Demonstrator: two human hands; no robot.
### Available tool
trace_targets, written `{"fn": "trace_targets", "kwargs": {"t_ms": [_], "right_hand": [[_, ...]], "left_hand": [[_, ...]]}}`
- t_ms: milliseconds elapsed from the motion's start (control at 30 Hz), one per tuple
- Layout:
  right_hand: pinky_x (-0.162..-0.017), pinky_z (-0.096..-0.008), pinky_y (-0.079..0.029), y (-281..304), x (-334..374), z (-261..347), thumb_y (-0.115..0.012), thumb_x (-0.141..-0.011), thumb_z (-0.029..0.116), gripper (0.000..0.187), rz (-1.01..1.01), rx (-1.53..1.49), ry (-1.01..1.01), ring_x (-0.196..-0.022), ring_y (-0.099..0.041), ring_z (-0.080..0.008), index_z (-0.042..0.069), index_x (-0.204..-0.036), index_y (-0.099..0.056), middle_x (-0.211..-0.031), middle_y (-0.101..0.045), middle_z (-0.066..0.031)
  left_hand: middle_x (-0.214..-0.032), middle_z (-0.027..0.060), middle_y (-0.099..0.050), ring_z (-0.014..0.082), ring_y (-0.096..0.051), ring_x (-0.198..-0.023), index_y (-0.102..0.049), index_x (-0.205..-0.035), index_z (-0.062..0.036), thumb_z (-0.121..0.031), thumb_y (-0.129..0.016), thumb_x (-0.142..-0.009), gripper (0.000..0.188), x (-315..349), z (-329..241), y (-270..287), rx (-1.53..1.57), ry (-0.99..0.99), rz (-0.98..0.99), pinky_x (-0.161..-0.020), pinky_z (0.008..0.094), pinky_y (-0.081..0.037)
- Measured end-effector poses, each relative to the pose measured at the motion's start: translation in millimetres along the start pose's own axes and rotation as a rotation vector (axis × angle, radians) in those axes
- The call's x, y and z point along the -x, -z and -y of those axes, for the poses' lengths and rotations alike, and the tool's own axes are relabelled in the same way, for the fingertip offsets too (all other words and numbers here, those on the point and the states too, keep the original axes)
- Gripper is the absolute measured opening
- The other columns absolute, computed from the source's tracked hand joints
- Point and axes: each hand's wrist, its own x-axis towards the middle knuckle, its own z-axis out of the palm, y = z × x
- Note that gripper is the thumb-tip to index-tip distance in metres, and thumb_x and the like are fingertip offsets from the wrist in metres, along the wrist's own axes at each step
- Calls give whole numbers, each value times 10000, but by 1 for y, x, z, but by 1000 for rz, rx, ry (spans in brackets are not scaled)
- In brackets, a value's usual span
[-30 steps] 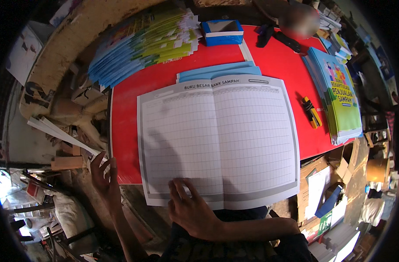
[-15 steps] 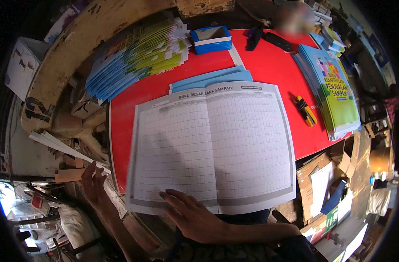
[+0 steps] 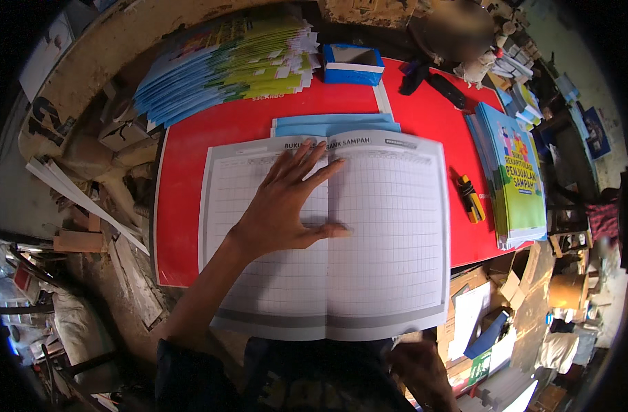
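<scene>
One Spread Hand Across an Open Booklet

From my remote seat I see the left hand [image 3: 326, 196] spread wide over the open booklet [image 3: 389, 268], fingers fanned toward its upper edge and thumb stretched across the fold onto the right-hand page. It grips nothing that I can make out. The right hand [image 3: 424, 371] sits low, just beyond the booklet's near edge (dark and blurred on my feed), so I cannot tell whether it is closed or holding anything.

The booklet, its pages ruled in grids, lies on the red counter [image 3: 183, 199] and overhangs the near side. Blue-covered booklets [image 3: 334, 125] peek out from under its far edge. Beyond them I have a blue box [image 3: 353, 73], with a large fanned pile of booklets [image 3: 218, 69] to its left. To the right rest a yellow-and-black tool [image 3: 471, 200] and, just beside it, a smaller booklet stack [image 3: 523, 199].
</scene>
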Motion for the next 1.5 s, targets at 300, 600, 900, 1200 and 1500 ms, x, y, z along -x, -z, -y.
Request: {"fn": "trace_targets", "kwargs": {"t_ms": [300, 600, 900, 1200, 1500], "right_hand": [[-835, -376, -549, 83, -82, 116, -750, -874, 13, 123, -728, 569, 665, -893, -741, -284, 15, -995, -732, -946, -760, -147], [-811, -370, -557, 156, -190, 125, -866, -851, 216, 440, -711, 739, 534, -953, -706, -267, -35, -1165, -688, -921, -725, -154], [-868, -316, -569, 43, -168, 182, -803, -846, -11, 464, -158, 567, 792, -985, -707, -194, 17, -1286, -658, -1080, -708, -126], [-858, -402, -587, 0, -205, 198, -835, -786, 34, 435, -60, 885, 924, -982, -723, -325, 61, -1211, -740, -1068, -733, -143], [-845, -409, -564, -15, -202, 210, -796, -730, -27, 451, -63, 1056, 1012, -934, -701, -290, 73, -1168, -755, -1045, -711, -91]], "left_hand": [[-1673, 272, -251, 405, -176, -1586, -435, -1587, -163, -885, -604, -771, 1102, -2, -15, -28, -212, -76, -31, -1257, 633, -100], [-1677, 261, -246, 396, -126, -1597, -383, -1590, -54, -849, -641, -781, 1164, 7, -14, -30, -211, 97, -114, -1251, 654, -16], [-1690, 224, -209, 353, -85, -1605, -367, -1603, -107, -915, -598, -742, 1203, 15, -7, -38, -182, 145, -151, -1269, 640, -6], [-1700, 203, -199, 334, -97, -1606, -404, -1589, -118, -917, -604, -735, 1186, 12, -5, -40, -102, 177, -136, -1272, 623, 23], [-1680, 213, -255, 363, -133, -1597, -393, -1593, -123, -904, -593, -758, 1160, 14, -2, -44, -71, 173, -179, -1266, 641, 16]]}}
